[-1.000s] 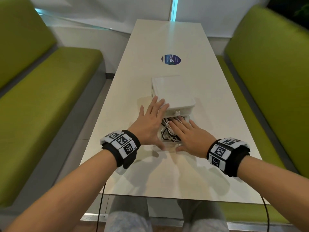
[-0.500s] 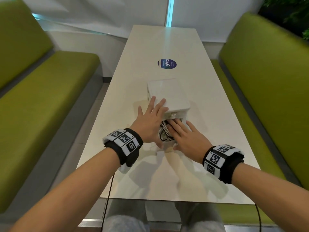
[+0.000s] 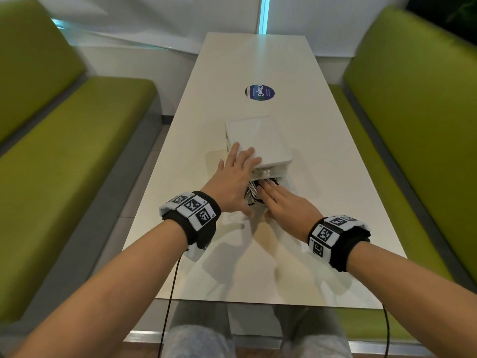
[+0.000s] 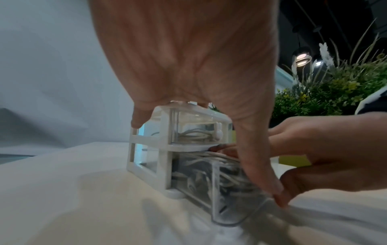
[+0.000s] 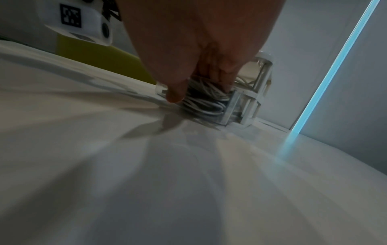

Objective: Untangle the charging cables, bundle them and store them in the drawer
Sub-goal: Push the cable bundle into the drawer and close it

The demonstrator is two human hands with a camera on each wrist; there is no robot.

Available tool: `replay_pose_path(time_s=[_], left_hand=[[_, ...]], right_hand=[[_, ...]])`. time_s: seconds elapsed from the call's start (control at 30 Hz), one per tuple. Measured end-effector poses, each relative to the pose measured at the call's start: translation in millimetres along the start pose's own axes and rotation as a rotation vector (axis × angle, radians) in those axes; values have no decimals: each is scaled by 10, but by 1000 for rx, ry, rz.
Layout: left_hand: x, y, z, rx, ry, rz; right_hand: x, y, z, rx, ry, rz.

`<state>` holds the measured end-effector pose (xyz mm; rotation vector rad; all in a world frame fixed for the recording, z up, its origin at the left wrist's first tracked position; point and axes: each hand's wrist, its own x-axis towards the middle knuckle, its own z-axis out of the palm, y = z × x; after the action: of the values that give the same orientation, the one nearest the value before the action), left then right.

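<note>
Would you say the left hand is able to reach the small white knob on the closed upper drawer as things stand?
Probably yes: the left hand rests on the white drawer unit, and the small white knob sits uncovered just beside its fingers.

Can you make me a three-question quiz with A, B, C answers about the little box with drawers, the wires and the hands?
1. Where are the cables?
A on the bench
B in the bottom drawer
C on the floor

2. What colour are the benches?
A green
B red
C blue

3. How is the bottom drawer?
A shut
B partly pulled out
C lying beside the box

Answers:
1 B, they fill the clear drawer under the right hand.
2 A, both seats look green.
3 B, it sticks out of the box, which the left hand steadies.
</note>
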<state>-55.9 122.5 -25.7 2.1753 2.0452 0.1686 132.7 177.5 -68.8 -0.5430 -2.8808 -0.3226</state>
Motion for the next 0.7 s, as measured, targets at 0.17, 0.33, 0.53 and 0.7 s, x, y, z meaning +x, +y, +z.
replay_pose_path(time_s=[0.17, 0.33, 0.53, 0.7], left_hand=[[40, -99, 74, -28, 35, 47], [-15, -65, 43, -85, 190, 146], [9, -137, 84, -129, 270, 200], [-24, -233, 102, -204, 206, 200]], right_hand=[[-107, -52, 31, 12, 46, 28], [-100, -64, 124, 26, 76, 97], [37, -54, -14, -32, 97, 74], [-47, 21, -129, 301, 190, 463]])
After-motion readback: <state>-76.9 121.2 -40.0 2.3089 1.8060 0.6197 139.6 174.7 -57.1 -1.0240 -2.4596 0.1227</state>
